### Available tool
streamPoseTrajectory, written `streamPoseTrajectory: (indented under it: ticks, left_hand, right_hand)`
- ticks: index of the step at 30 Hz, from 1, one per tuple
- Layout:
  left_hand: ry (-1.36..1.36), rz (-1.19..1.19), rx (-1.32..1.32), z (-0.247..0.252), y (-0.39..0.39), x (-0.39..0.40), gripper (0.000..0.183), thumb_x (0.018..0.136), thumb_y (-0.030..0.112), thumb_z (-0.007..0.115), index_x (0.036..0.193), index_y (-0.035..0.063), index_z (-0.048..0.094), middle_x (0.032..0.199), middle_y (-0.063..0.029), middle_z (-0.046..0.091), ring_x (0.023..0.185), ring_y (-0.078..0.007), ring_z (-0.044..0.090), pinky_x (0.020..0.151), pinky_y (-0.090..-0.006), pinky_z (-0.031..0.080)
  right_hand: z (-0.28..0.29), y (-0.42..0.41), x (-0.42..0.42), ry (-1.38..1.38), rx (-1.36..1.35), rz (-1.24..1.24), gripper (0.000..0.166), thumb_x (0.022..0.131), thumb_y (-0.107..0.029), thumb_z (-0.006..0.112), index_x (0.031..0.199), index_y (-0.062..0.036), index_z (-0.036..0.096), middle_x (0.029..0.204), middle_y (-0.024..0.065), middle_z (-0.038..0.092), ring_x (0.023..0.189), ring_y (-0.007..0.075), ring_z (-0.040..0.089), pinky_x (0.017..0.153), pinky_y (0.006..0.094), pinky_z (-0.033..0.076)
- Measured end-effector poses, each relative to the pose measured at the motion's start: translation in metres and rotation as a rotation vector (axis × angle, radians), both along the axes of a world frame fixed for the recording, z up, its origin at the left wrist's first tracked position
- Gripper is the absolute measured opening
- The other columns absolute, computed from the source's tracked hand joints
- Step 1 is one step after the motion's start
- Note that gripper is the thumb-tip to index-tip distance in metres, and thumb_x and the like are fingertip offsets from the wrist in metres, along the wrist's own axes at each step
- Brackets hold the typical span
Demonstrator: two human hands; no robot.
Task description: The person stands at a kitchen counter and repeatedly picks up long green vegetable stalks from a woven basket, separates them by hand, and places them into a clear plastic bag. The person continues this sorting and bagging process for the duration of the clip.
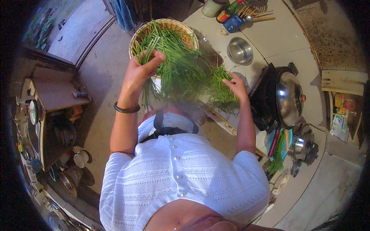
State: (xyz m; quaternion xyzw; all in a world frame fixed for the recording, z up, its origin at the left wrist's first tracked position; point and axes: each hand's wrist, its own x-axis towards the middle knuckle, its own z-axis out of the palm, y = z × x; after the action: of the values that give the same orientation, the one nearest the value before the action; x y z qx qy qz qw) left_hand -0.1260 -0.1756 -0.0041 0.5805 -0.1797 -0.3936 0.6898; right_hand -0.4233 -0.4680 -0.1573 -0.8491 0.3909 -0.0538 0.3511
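My left hand (149,62), below a dark bangle, is closed around the stem ends of a bunch of long thin green stalks (180,69), which look like Chinese chives. The bunch fans out to the right, partly blurred, over a round wicker basket (193,33) with more greens inside. To the right, my right hand (235,83) has its fingers at a second pile of the same greens (221,92) on the counter's edge. Thumb and forefinger touch the stalks; whether they pinch any is hard to see.
A steel bowl (240,51) sits on the tiled counter (277,37), near a green bottle (231,10) and a blue box (233,23). Right of my right arm stands a black cooker with a domed metal lid (289,99). A knife (274,144) lies beside more greens (279,158). A wooden cabinet (57,98) stands left.
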Motion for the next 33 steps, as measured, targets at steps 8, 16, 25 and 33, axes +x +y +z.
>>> streamPoseTrajectory:
  ticks: [8, 16, 25, 33]
  left_hand:
    - [0.039, 0.01, -0.006, -0.004, -0.001, 0.002, 0.01, 0.084, 0.017, 0.067, 0.084, 0.0081, 0.062, 0.062, 0.0108, 0.042, 0.05, -0.0001, 0.032, 0.046, -0.0191, 0.022]
    - [0.034, -0.015, 0.004, -0.001, 0.003, 0.005, 0.008, 0.083, 0.015, 0.067, 0.084, 0.0085, 0.063, 0.063, 0.0103, 0.045, 0.05, -0.0008, 0.034, 0.047, -0.0195, 0.023]
    - [-0.002, -0.082, 0.022, -0.001, 0.006, 0.006, 0.009, 0.082, 0.015, 0.067, 0.084, 0.0064, 0.066, 0.067, 0.0083, 0.052, 0.056, -0.0013, 0.04, 0.05, -0.0195, 0.027]
    - [-0.105, -0.086, 0.012, 0.003, 0.01, 0.003, 0.007, 0.082, 0.016, 0.067, 0.083, 0.0092, 0.064, 0.064, 0.0084, 0.049, 0.053, -0.0014, 0.037, 0.047, -0.0191, 0.025]
  right_hand:
    - [0.024, 0.009, 0.008, -0.244, 0.424, -0.199, 0.033, 0.091, -0.029, 0.06, 0.105, 0.0001, 0.06, 0.068, 0.0008, 0.057, 0.068, 0.0083, 0.053, 0.069, 0.025, 0.043]
    - [0.055, 0.029, 0.032, -0.134, -0.304, -0.001, 0.024, 0.085, -0.013, 0.065, 0.106, -0.0019, 0.059, 0.086, 0.0059, 0.064, 0.078, 0.0135, 0.06, 0.072, 0.0279, 0.047]
    - [0.179, 0.135, 0.164, -0.669, 0.014, 0.347, 0.017, 0.079, -0.009, 0.07, 0.093, -0.0014, 0.064, 0.099, 0.0097, 0.062, 0.091, 0.0211, 0.062, 0.077, 0.0309, 0.05]
    - [0.172, 0.155, 0.186, -0.598, 0.092, 0.473, 0.023, 0.075, -0.017, 0.075, 0.087, -0.0015, 0.064, 0.086, 0.0066, 0.065, 0.079, 0.0179, 0.062, 0.07, 0.0303, 0.048]
